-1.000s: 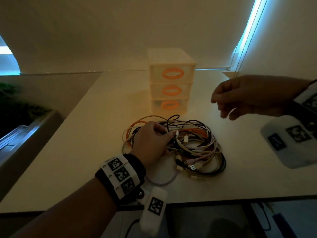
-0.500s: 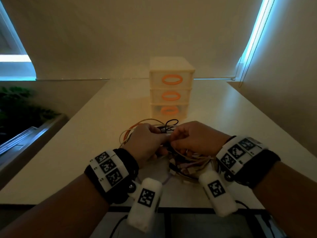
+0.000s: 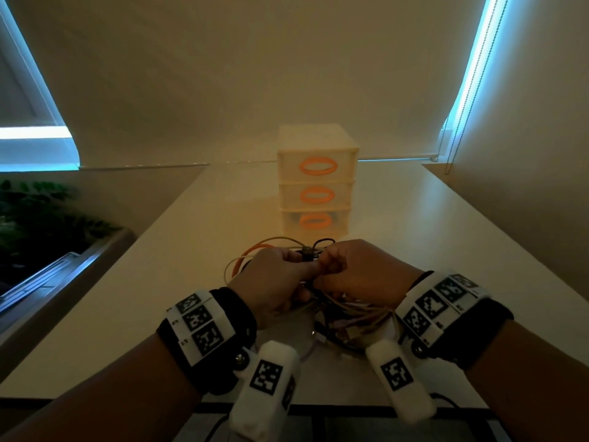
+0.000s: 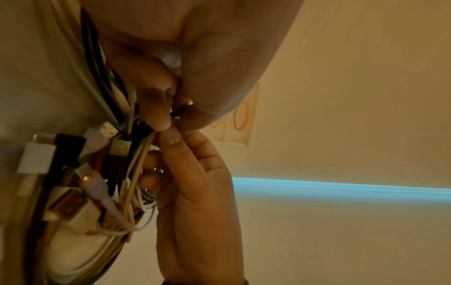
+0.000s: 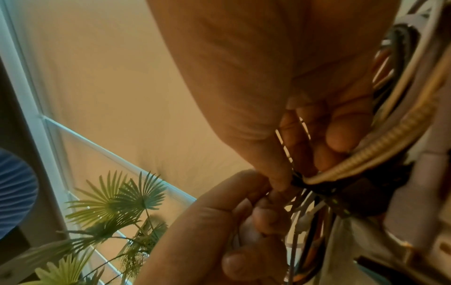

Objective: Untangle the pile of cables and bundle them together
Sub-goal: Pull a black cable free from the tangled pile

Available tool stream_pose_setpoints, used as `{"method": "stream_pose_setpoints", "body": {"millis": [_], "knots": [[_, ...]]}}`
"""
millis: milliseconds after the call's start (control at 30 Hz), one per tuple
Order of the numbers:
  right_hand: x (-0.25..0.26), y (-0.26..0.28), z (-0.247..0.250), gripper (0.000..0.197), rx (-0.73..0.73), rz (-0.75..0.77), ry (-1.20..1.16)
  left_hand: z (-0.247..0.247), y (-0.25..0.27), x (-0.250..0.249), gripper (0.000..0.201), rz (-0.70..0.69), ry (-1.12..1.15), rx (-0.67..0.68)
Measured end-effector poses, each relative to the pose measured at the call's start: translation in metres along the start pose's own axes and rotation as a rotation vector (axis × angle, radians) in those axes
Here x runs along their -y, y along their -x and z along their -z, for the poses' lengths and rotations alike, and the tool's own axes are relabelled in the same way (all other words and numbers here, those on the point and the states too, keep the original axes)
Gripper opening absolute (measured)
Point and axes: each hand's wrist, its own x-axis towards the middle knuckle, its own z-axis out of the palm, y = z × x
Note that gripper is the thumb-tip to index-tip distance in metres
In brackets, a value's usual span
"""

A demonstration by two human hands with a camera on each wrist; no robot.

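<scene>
Fingers (image 4: pixel 156 108) of the left hand (image 3: pixel 274 282) curl in and pinch a dark strand at the top of the pile of cables (image 3: pixel 344 317), while the right hand (image 3: pixel 360 275) meets it fingertip to fingertip, its thumb and forefinger closed on the same tangle. The pile lies on the pale table (image 3: pixel 127 298), near its front edge, mostly hidden beneath both hands; orange and cream loops (image 3: pixel 245 260) spill out to the left. White, black and metal plugs (image 4: pixel 73 173) crowd together in the left wrist view. A small chest of drawers (image 3: pixel 315 183) with orange ring handles stands just behind the cables. A leafy plant (image 5: pixel 109 202) sits off to the left beside the table.
</scene>
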Motion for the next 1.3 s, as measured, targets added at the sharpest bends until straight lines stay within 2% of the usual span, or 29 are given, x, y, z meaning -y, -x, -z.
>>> {"method": "stream_pose_setpoints", "body": {"millis": [100, 200, 267, 367, 467, 533, 600, 733, 867, 1000, 1167, 1300], "knots": [[0.008, -0.002, 0.002, 0.024, -0.092, 0.02, -0.012, 0.0, 0.004, -0.008, 0.027, -0.081, -0.015, -0.082], [0.021, -0.005, 0.005, 0.023, -0.177, 0.075, 0.012, 0.004, 0.006, -0.023, 0.018, -0.166, 0.102, -0.152], [0.03, -0.006, 0.005, 0.023, -0.175, 0.131, 0.088, 0.008, 0.008, -0.035, 0.019, -0.212, 0.162, -0.179], [0.035, -0.005, 0.006, 0.025, -0.152, 0.134, 0.172, 0.018, 0.011, -0.053, 0.021, -0.262, 0.245, -0.238], [0.022, 0.0, 0.013, 0.022, -0.155, 0.123, 0.252, 0.039, 0.015, -0.071, 0.02, -0.295, 0.534, -0.288], [0.014, 0.003, 0.019, 0.016, -0.172, 0.132, 0.244, 0.049, 0.017, -0.08, 0.025, -0.287, 0.784, -0.234], [0.012, 0.005, 0.022, 0.017, -0.157, 0.142, 0.277, 0.049, 0.017, -0.081, 0.031, -0.275, 0.899, -0.183], [0.025, 0.004, 0.016, 0.02, -0.148, 0.119, 0.542, 0.023, 0.012, -0.07, 0.035, -0.295, 0.71, -0.158], [0.055, -0.004, 0.012, 0.026, -0.212, 0.347, 0.436, 0.007, 0.012, -0.071, 0.036, -0.345, 0.602, -0.112], [0.056, -0.007, 0.004, 0.019, -0.116, 0.256, 0.109, 0.022, 0.014, -0.081, 0.044, -0.303, 0.642, -0.048], [0.04, -0.003, 0.006, 0.012, -0.073, 0.336, 0.246, 0.045, 0.029, -0.095, 0.045, -0.377, 0.53, -0.068], [0.009, 0.0, 0.021, 0.013, -0.077, 0.212, 0.236, 0.074, 0.034, -0.104, 0.046, -0.397, 0.576, -0.111]]}}
